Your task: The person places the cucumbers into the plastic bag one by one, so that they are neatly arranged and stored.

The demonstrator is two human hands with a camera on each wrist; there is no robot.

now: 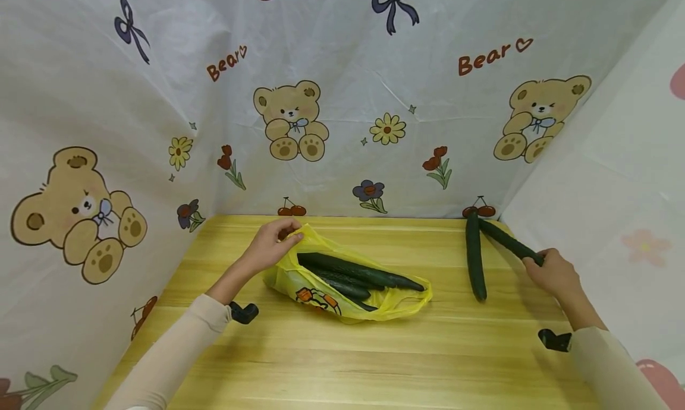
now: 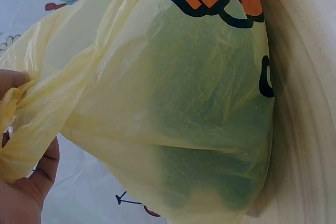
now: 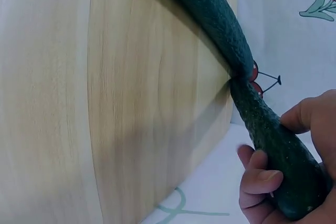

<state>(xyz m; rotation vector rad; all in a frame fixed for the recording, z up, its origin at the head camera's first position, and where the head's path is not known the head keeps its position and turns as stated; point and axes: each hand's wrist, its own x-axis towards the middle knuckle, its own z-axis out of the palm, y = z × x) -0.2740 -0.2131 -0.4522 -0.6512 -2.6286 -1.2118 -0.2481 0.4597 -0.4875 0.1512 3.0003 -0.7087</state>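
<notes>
A yellow plastic bag point(image 1: 342, 316) lies on its side on the wooden table, its mouth toward the right. Several dark green cucumbers point(image 1: 364, 270) show inside it. My left hand point(image 1: 273, 243) pinches the bag's film at the upper left; in the left wrist view the film point(image 2: 47, 114) is bunched between thumb and fingers. At the table's right, my right hand point(image 1: 553, 273) grips one end of a cucumber point(image 3: 278, 150). Its far tip meets the top of another cucumber point(image 1: 475, 258), which lies lengthwise on the table. Both cucumbers are outside the bag.
The wooden table point(image 1: 342, 362) ends at a patterned sheet point(image 1: 342, 184) behind, with more sheet rising on the left and right sides. A small black object point(image 1: 244, 313) shows by the left wrist, and another black piece point(image 1: 555, 340) by the right wrist.
</notes>
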